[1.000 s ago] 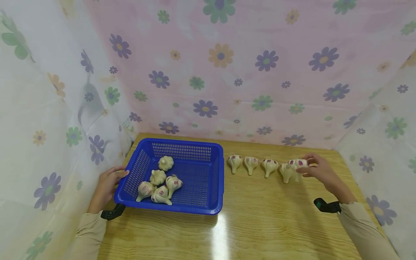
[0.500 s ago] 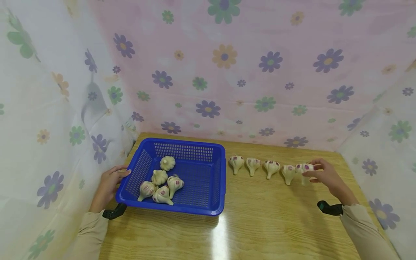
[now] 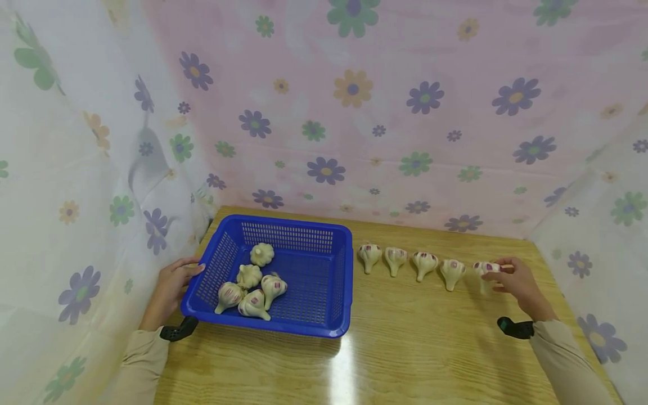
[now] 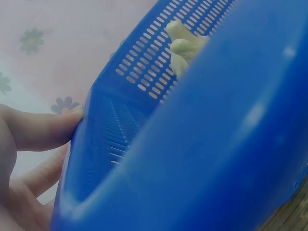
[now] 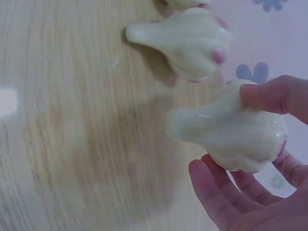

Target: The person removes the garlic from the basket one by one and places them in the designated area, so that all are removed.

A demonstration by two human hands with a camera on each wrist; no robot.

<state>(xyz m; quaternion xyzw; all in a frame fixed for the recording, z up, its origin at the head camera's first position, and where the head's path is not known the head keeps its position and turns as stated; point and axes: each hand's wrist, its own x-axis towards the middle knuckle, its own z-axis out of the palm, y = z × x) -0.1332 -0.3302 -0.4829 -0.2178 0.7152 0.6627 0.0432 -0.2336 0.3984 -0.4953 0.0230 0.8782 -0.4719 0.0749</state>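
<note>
Wood-grain tabletop (image 3: pixel 405 354): my right hand (image 3: pixel 521 284), half-closed, pinching one white, purple-streaked garlic bulb (image 5: pixel 236 132); matching bulb (image 3: pixel 452 273) just left of grip. Left hand (image 3: pixel 172 283): pinching blue perforated plastic basket (image 3: pixel 273 327). Risk, I judge: rounded sides rolling once loosed.

Beige sleeves (image 3: pixel 144 357), wrinkled; black left wrist device (image 3: pixel 178 331), bent; black right wrist device (image 3: pixel 517 328), green-tinged.

I see pink flowered cloth (image 3: pixel 283 135) at twelve o'clock, white cloth (image 3: pixel 30 219) at nine — the wooden table (image 3: pixel 405 337) shines at six.
</note>
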